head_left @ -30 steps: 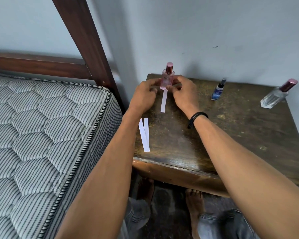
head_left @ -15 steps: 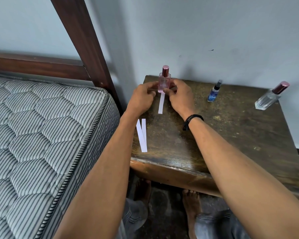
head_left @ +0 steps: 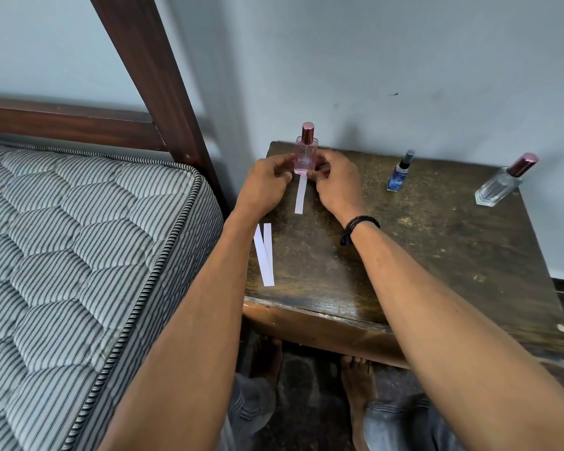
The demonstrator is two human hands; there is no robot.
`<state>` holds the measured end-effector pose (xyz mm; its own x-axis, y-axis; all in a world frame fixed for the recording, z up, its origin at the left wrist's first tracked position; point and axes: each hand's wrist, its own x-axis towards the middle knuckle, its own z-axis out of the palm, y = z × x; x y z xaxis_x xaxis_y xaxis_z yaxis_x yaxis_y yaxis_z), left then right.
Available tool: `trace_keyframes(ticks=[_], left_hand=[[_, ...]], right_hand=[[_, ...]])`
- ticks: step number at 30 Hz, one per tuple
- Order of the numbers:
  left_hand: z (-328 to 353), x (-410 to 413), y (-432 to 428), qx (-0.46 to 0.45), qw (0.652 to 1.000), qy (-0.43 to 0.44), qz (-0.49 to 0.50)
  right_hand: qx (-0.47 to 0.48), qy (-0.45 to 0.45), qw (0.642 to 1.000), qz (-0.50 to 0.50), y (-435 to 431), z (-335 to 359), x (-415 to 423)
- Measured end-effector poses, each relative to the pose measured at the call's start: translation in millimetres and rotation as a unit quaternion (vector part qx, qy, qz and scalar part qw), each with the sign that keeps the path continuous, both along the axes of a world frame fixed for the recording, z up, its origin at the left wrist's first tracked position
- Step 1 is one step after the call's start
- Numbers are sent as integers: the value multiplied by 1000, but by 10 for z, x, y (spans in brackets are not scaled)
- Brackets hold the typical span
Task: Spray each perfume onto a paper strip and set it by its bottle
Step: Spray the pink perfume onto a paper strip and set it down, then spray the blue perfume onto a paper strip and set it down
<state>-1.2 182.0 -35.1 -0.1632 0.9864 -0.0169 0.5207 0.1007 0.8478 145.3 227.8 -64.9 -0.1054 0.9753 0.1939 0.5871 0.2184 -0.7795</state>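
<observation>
A pink perfume bottle point(head_left: 304, 156) with a rose cap stands upright at the back left of the dark wooden table point(head_left: 437, 255). My left hand point(head_left: 267, 185) and my right hand point(head_left: 337, 182) flank it, and the fingertips of both press against its lower sides. A white paper strip point(head_left: 300, 198) lies flat on the table just in front of the bottle, between my hands. Its top end is hidden at the bottle's base. Two more paper strips point(head_left: 263, 255) lie overlapping near the table's left edge. A small blue spray bottle point(head_left: 399, 175) and a clear bottle point(head_left: 500, 187) with a rose cap stand further right.
A striped mattress point(head_left: 79, 271) on a dark wooden bed frame point(head_left: 150, 76) adjoins the table's left side. A pale wall point(head_left: 404, 60) rises right behind the table. My bare feet point(head_left: 355, 375) rest on the floor under the table's front edge.
Both hands have stayed at the pink bottle with the strip in front of it. Only the camera view has shifted slightly.
</observation>
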Motion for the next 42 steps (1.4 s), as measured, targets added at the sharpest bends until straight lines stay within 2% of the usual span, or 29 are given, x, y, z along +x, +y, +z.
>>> trace_keyframes(ticks=[12,22,25,36,39,42], left_hand=[[0,-2,5,-5,1000,-4,13],[179,-237,-120,55,994,-18,95],[243,-245,-218,68,993,-8,94],[229,-158,-375,17,994,55,88],[209,-162,-371,3,992,78,100],[194,-176,-409,-7,990,79,120]], right_hand=[[6,11,1000,-1,14,-15,6],[-62,41,997,-13,-44,73,58],[-90,62,994,-20,-93,138,100],[-121,109,985,-65,-675,311,305],[-142,94,984,-42,-939,366,346],[-153,46,987,22,-1174,440,299]])
